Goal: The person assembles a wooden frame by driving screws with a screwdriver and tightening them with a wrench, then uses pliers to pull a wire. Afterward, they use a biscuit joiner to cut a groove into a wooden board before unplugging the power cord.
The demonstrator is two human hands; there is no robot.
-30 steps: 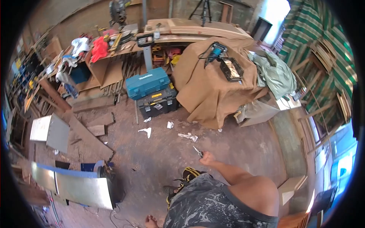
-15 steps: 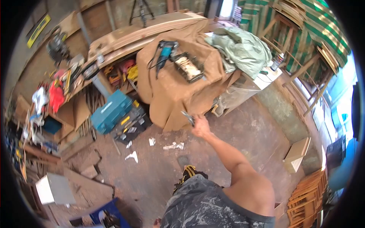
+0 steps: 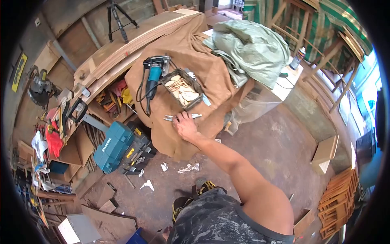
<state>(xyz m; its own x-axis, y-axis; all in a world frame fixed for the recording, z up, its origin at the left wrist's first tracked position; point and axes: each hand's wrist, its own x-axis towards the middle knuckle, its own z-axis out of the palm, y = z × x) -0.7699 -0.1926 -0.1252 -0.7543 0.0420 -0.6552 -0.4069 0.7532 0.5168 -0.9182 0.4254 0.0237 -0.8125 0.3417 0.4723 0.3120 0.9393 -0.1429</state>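
Note:
My right hand (image 3: 186, 126) reaches over the near part of a brown cloth (image 3: 162, 136) draped over the bench. Its fingers are curled over a silver multi-tool (image 3: 196, 116) with plier-like jaws, whose ends stick out on both sides of the hand. Just beyond lies a dark tray (image 3: 187, 107) holding many flat oval wooden biscuits (image 3: 181, 89). Left of the tray rests a teal and black biscuit joiner (image 3: 154, 75) with its cord. Only a sliver of my left hand (image 3: 165, 232) shows low beside my body, its fingers indistinct.
A pale green sheet (image 3: 254, 51) is heaped on the bench's right side, near a spray can (image 3: 297, 57). A teal Makita case (image 3: 113, 147) and a black DeWalt box (image 3: 138, 152) stand on the floor at left. Paper scraps (image 3: 189, 168) lie before my feet.
My right hand has moved forward and left with the multi-tool, from above the cloth's front edge to the cloth near the tray. The view has shifted closer to the bench.

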